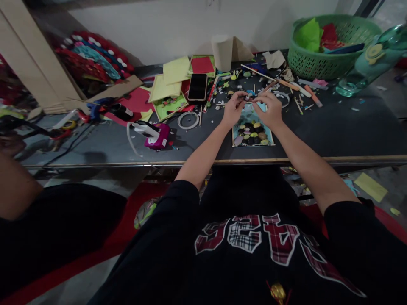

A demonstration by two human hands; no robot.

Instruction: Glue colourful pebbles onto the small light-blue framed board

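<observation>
Both hands meet over the top edge of a small light-blue panel [266,129] covered with painted pebbles [253,133]. My left hand [234,109] has its fingers pinched round something small that I cannot make out. Close beside it, my right hand [269,109] is also closed at the fingertips, on something too small to name. The panel lies flat near the table's front edge, its upper part partly hidden by the hands.
A dark phone [197,87] lies by yellow cards [176,70]. Further left is a purple box [158,136] with a plug. A green basket [330,59] and a clear bottle [365,67] stand right. Another person's hand [11,144] is far left.
</observation>
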